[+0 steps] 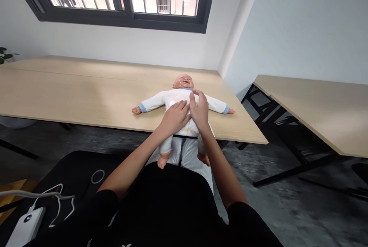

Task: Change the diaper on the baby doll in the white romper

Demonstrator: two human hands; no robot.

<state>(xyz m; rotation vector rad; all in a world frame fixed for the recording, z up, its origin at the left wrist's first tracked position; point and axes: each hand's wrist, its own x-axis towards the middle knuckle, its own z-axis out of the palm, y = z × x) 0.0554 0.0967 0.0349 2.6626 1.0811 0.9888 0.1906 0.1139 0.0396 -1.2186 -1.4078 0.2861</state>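
Lying face-up, a white-suited baby doll (176, 95) bears left hand (175, 117) and right hand (199, 108), grips open.

Thing: a baby doll (181, 103)
Clothing: white onesie (175, 96), light blue cuffs (142, 107), bare hands and feet
Pose: on its back, arms spread straight out sideways, legs together
Place: head and arms on the pale wood surface (86, 94), legs reaching past its front edge
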